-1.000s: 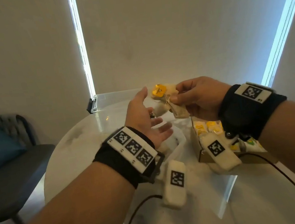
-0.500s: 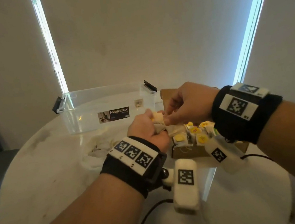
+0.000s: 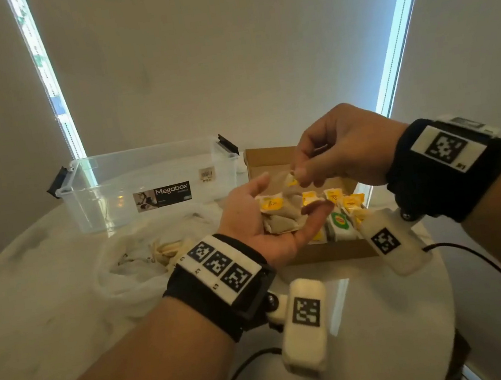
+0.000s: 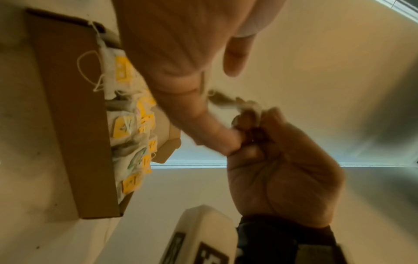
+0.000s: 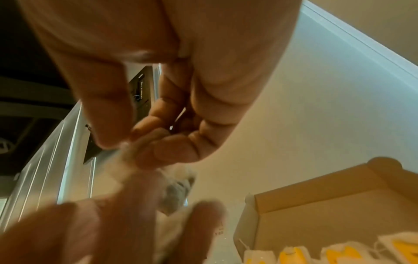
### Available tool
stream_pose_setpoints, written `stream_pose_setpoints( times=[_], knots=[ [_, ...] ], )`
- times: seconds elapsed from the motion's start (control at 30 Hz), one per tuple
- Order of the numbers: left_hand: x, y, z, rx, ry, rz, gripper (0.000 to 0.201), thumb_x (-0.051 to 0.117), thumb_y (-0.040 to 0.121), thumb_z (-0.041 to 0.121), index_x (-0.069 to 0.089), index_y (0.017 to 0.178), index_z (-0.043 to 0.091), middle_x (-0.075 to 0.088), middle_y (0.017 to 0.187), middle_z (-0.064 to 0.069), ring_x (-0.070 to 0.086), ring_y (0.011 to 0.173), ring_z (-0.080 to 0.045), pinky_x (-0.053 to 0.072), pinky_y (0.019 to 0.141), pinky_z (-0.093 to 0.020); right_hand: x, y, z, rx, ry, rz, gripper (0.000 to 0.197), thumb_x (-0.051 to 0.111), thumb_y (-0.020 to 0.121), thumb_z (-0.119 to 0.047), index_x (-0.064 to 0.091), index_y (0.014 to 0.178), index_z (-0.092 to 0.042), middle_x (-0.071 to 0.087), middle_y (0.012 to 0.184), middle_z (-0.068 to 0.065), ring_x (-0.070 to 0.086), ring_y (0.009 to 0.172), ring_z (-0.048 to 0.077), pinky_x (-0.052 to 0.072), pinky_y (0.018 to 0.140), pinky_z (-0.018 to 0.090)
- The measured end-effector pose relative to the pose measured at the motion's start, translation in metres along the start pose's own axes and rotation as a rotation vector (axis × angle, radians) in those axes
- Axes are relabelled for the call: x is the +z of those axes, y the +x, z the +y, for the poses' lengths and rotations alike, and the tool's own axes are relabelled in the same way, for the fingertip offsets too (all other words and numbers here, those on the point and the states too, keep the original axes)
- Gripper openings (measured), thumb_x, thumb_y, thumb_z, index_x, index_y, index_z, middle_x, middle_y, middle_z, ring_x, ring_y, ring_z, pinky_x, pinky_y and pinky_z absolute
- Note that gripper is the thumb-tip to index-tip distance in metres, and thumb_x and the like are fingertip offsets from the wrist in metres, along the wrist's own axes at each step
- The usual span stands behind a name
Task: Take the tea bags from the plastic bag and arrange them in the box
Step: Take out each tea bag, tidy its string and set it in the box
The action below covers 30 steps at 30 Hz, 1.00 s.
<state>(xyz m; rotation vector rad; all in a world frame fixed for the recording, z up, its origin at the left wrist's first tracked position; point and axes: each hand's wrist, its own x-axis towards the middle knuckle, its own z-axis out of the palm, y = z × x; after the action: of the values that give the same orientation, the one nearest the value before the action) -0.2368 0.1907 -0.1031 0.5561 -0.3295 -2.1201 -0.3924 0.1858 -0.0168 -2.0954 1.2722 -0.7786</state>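
My left hand (image 3: 285,197) lies palm up over the near left corner of the cardboard box (image 3: 322,255), several tea bags (image 3: 280,217) with yellow tags resting in its palm. Just above it my right hand (image 3: 297,174) pinches one tea bag (image 3: 289,180) between thumb and forefinger. The left wrist view shows that pinch (image 4: 248,114) on a crumpled tea bag (image 4: 226,101), beside the box (image 4: 68,107) lined with tagged tea bags (image 4: 131,125). From the right wrist, the pinching fingertips (image 5: 108,139) hold the tea bag (image 5: 178,192). A white plastic bag (image 3: 144,269) with more tea bags lies left of the box.
A clear, empty-looking Megabox tub (image 3: 145,185) stands at the back left of the round white table (image 3: 53,330). Cables run from both wrist cameras across the table's near side. A pale wall and blinds close the back.
The left hand, which gripped the tea bags against the right hand, has opened palm up. The right hand has risen slightly with one tea bag. The head camera has tilted and shifted.
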Motion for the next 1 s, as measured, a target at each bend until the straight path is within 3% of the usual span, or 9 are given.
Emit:
stream_pose_setpoints(
  times=[0.1, 0.2, 0.3, 0.37, 0.43, 0.53, 0.7, 0.87, 1.0],
  knots=[
    [0.006, 0.001, -0.005, 0.037, 0.063, -0.016, 0.05, 0.067, 0.086, 0.023, 0.059, 0.13, 0.001, 0.065, 0.112, -0.017, 0.069, 0.083, -0.026, 0.062, 0.061, -0.032, -0.009, -0.005, 0.003, -0.02, -0.149, -0.032, 0.011, 0.08, 0.075, -0.014, 0.075, 0.069, -0.005, 0.073, 0.073, 0.011, 0.067, 0.069, 0.028, 0.057, 0.068, 0.032],
    [0.009, 0.004, -0.01, 0.138, 0.203, 0.066, 0.036, 0.068, 0.081, 0.004, 0.065, 0.118, 0.002, 0.066, 0.108, -0.017, 0.067, 0.088, -0.024, 0.06, 0.06, -0.027, -0.012, -0.011, 0.01, -0.001, -0.266, -0.02, 0.016, 0.086, 0.068, -0.018, 0.071, 0.07, -0.012, 0.075, 0.083, 0.006, 0.071, 0.078, 0.028, 0.062, 0.075, 0.045],
    [0.012, 0.007, -0.018, 0.198, 0.226, 0.068, 0.023, 0.064, 0.086, -0.003, 0.065, 0.109, 0.001, 0.068, 0.101, -0.016, 0.07, 0.082, -0.022, 0.062, 0.069, -0.029, -0.015, -0.013, 0.021, 0.035, -0.206, 0.075, 0.03, 0.09, 0.069, -0.015, 0.069, 0.09, -0.014, 0.073, 0.094, 0.009, 0.07, 0.063, 0.016, 0.063, 0.065, 0.032],
    [0.013, 0.009, -0.021, 0.233, 0.206, 0.085, 0.022, 0.063, 0.088, -0.004, 0.064, 0.11, 0.0, 0.068, 0.098, -0.017, 0.07, 0.079, -0.022, 0.062, 0.067, -0.028, -0.015, -0.015, 0.025, 0.11, -0.12, 0.09, 0.024, 0.086, 0.075, -0.017, 0.073, 0.094, -0.012, 0.074, 0.088, 0.007, 0.068, 0.058, 0.011, 0.06, 0.061, 0.024],
    [0.015, 0.01, -0.025, 0.239, 0.204, 0.08, 0.018, 0.06, 0.09, -0.004, 0.063, 0.108, -0.001, 0.068, 0.099, -0.018, 0.069, 0.086, -0.023, 0.062, 0.066, -0.027, -0.015, -0.017, 0.028, 0.178, -0.063, 0.072, 0.015, 0.08, 0.082, -0.021, 0.075, 0.09, -0.009, 0.076, 0.075, 0.006, 0.069, 0.06, 0.012, 0.06, 0.063, 0.027],
    [0.016, 0.011, -0.03, 0.217, 0.209, 0.07, 0.021, 0.06, 0.091, -0.001, 0.062, 0.112, -0.002, 0.07, 0.111, -0.021, 0.07, 0.097, -0.028, 0.062, 0.071, -0.03, -0.02, -0.018, 0.033, 0.204, 0.007, 0.103, 0.009, 0.074, 0.089, -0.013, 0.071, 0.093, -0.006, 0.076, 0.073, 0.009, 0.072, 0.061, 0.017, 0.062, 0.062, 0.03],
    [0.014, 0.019, -0.03, 0.197, 0.216, 0.127, 0.028, 0.06, 0.094, 0.001, 0.061, 0.121, -0.004, 0.066, 0.111, -0.023, 0.069, 0.086, -0.028, 0.059, 0.053, -0.023, -0.029, -0.022, 0.041, 0.244, 0.134, 0.094, 0.018, 0.073, 0.088, -0.007, 0.067, 0.104, -0.005, 0.076, 0.084, 0.016, 0.074, 0.068, 0.025, 0.06, 0.061, 0.033],
    [0.018, 0.026, -0.034, 0.229, 0.158, 0.11, 0.028, 0.06, 0.095, 0.006, 0.061, 0.122, -0.002, 0.069, 0.109, -0.02, 0.071, 0.086, -0.025, 0.06, 0.058, -0.023, -0.022, -0.024, 0.043, 0.336, 0.182, -0.016, 0.035, 0.076, 0.08, -0.032, 0.072, 0.102, -0.006, 0.075, 0.084, 0.011, 0.071, 0.066, 0.025, 0.055, 0.055, 0.031],
    [0.021, 0.026, -0.037, 0.253, 0.173, 0.11, 0.022, 0.061, 0.094, 0.006, 0.061, 0.115, 0.0, 0.069, 0.1, -0.017, 0.071, 0.084, -0.023, 0.062, 0.062, -0.027, -0.016, -0.023, 0.046, 0.28, 0.121, 0.031, 0.014, 0.073, 0.089, -0.016, 0.074, 0.099, -0.006, 0.076, 0.076, 0.008, 0.072, 0.06, 0.017, 0.057, 0.053, 0.025]
  ],
)
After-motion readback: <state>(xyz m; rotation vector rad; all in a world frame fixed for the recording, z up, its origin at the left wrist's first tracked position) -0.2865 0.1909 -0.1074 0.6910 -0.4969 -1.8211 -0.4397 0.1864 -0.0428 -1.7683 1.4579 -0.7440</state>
